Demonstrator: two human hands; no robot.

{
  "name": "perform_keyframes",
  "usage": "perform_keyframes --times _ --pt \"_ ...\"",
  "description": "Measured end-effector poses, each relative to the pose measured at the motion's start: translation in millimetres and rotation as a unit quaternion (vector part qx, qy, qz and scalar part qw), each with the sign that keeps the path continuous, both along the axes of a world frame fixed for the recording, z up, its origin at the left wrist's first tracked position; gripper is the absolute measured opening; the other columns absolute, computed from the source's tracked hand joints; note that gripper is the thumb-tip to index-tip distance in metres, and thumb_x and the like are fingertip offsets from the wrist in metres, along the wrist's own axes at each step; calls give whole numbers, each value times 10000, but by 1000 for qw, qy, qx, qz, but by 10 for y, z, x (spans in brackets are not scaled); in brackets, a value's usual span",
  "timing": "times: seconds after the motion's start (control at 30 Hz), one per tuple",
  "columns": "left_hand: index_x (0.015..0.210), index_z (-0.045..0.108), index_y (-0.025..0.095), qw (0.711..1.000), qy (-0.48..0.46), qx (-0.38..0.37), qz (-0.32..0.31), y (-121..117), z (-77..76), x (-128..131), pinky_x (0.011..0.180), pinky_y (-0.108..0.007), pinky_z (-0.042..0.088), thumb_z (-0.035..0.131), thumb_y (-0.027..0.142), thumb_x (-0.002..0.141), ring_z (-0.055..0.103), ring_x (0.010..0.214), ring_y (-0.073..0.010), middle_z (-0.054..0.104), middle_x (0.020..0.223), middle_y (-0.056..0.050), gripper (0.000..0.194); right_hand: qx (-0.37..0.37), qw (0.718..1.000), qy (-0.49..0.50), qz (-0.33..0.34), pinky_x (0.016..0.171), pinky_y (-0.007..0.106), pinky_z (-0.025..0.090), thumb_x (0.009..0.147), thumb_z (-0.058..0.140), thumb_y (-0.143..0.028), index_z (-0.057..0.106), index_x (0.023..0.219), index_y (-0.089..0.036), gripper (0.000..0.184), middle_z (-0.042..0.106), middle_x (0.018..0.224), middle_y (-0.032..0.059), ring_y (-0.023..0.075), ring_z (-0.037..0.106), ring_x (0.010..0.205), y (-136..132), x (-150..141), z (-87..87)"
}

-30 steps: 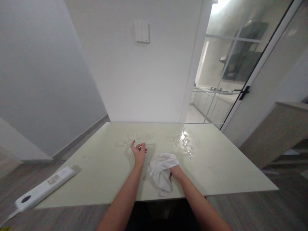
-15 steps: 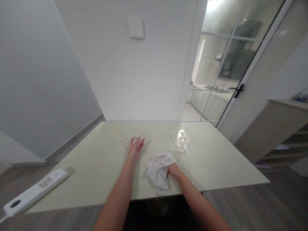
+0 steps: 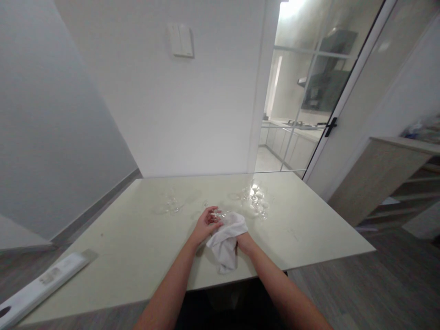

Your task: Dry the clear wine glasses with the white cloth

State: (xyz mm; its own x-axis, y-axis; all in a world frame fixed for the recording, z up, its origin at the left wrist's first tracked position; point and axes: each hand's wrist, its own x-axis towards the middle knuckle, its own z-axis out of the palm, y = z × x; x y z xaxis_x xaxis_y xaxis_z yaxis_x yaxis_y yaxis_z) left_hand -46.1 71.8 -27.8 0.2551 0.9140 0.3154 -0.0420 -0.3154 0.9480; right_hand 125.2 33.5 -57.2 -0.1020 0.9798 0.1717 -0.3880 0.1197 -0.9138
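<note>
Toward the white cloth (image 3: 223, 250) my left hand (image 3: 205, 226) has moved, fingers now curled around a clear glass (image 3: 222, 214) at the cloth's far edge. My right hand (image 3: 244, 242) is partly under the cloth, its grip hidden. Other glassware (image 3: 255, 200) sits beyond it, rightward.

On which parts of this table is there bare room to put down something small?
Two patches of the table look bare: right, from the clear glassware there to the table's edge; left, between the long white device and the left forearm. The middle is crowded: the left hand holds a glass at the cloth covering part of the right hand.
</note>
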Motion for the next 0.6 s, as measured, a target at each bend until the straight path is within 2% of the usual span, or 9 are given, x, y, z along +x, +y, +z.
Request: perform_keyframes --times 0.1,0.2,0.27,0.33,0.4,0.47,0.5,0.6 --pt "1198 537 198 992 110 63 -30 -105 39 90 761 -292 500 730 292 698 607 875 -171 628 1090 -92 544 9 999 8 -51 1013 395 409 679 720 -360 575 1124 -233 485 676 1093 52 210 609 1054 12 22 18" --pt "1255 529 202 978 167 117 -42 -169 95 117 781 -288 490 653 293 761 600 913 -175 617 1113 -89 517 10 990 -17 -141 979 393 435 640 750 -319 544 1138 -230 546 670 1098 59 204 632 979 53 91 -33" --pt "1296 501 208 968 203 142 -30 -185 109 98 787 -280 484 631 281 766 604 888 -163 626 1097 -74 551 -3 984 -15 -175 959 389 447 650 735 -307 534 1143 -222 539 681 1068 64 204 639 952 83 137 -70" --pt "1323 467 214 964 221 147 29 -180 97 60 724 -254 484 612 280 770 601 761 -132 657 959 -34 575 -22 980 -1 -198 935 378 459 668 705 -312 531 1147 -215 519 692 1037 64 204 642 938 109 169 -95" --pt "1327 443 213 959 213 142 124 -167 79 16 640 -226 467 577 300 798 556 611 -105 635 763 20 553 -40 974 -1 -221 916 365 466 664 687 -324 553 1117 -203 488 696 1022 65 208 641 929 128 184 -112" --pt "1311 440 209 952 191 144 190 -160 80 -19 593 -212 449 563 338 814 528 569 -98 608 717 32 528 -60 971 -14 -230 899 365 472 652 673 -343 593 1037 -188 423 697 1018 72 220 636 928 140 186 -132" --pt "1303 445 210 953 180 145 197 -160 90 -28 589 -211 447 573 358 808 541 600 -103 619 769 16 532 -68 973 -23 -220 897 370 472 651 663 -351 612 993 -184 384 698 1014 75 227 635 929 142 183 -145" --pt "1216 522 215 967 161 134 142 -172 140 -23 619 -227 455 581 400 798 575 700 -127 637 957 -38 461 -69 982 -51 -169 920 399 460 667 638 -374 648 926 -190 319 704 1009 75 245 628 951 134 169 -186"
